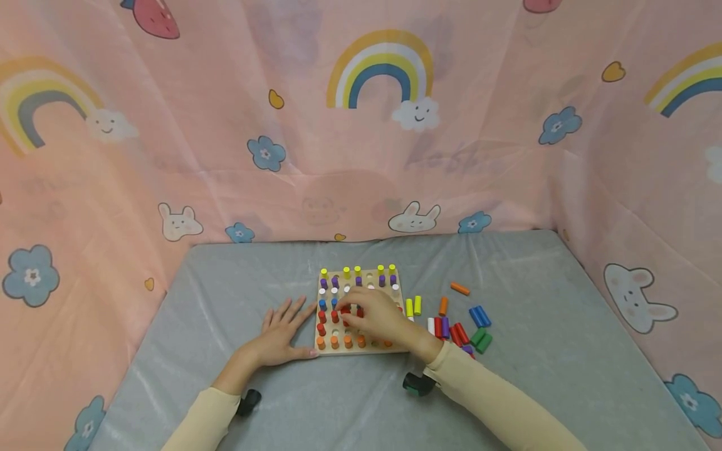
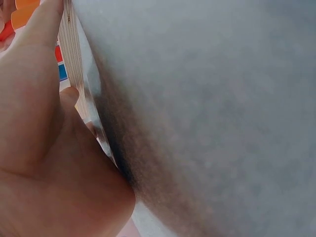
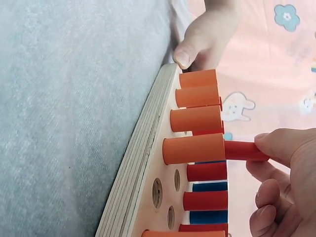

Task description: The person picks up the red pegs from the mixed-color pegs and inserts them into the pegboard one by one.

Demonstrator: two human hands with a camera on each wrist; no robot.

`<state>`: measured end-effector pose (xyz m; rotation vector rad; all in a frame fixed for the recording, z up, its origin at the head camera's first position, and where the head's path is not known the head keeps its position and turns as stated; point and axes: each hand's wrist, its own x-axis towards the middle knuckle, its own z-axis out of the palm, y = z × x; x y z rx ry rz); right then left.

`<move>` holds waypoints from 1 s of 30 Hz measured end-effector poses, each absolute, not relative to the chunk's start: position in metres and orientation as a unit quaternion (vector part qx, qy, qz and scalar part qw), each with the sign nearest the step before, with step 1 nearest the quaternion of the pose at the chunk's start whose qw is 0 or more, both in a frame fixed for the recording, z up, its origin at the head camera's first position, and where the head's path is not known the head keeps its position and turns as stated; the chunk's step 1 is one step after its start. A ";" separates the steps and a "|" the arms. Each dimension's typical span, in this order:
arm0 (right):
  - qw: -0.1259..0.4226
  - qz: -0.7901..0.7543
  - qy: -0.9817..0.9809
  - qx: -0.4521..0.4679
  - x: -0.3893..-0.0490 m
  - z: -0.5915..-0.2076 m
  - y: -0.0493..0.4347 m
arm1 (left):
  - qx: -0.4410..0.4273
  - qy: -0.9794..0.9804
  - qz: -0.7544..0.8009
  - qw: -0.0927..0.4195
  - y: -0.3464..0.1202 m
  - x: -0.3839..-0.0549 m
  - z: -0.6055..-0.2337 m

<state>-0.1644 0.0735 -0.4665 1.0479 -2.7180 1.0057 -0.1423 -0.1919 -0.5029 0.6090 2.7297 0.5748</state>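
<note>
A wooden pegboard (image 1: 355, 352) lies on the grey table, with rows of yellow, purple, white, blue, red and orange pegs standing in its holes. Over its middle, my right hand (image 1: 375, 313) pinches a red peg (image 3: 241, 150) between thumb and finger. That peg sticks up higher than the orange peg (image 3: 195, 148) in front, which hides its lower end; whether it sits in a hole I cannot tell. My left hand (image 1: 279, 335) rests flat at the board's left side, fingers spread, thumb at the near left corner.
Loose pegs lie right of the board: yellow (image 1: 417, 305), orange (image 1: 459, 289), blue (image 1: 480, 316), green (image 1: 481, 339), red (image 1: 460, 333), white and purple. Some board holes (image 3: 157, 192) hold no peg. A pink patterned cloth (image 1: 361, 169) hangs behind the table and along its sides.
</note>
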 end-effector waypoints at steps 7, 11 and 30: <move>0.016 0.330 -0.879 0.345 -0.164 -0.464 0.069 | 0.220 0.944 0.211 0.130 -0.193 -0.142 -0.503; 0.011 0.331 -0.875 0.353 -0.163 -0.464 0.068 | 0.222 0.941 0.222 0.128 -0.194 -0.141 -0.506; 0.003 0.321 -0.879 0.353 -0.165 -0.471 0.061 | 0.227 0.938 0.238 0.108 -0.196 -0.142 -0.512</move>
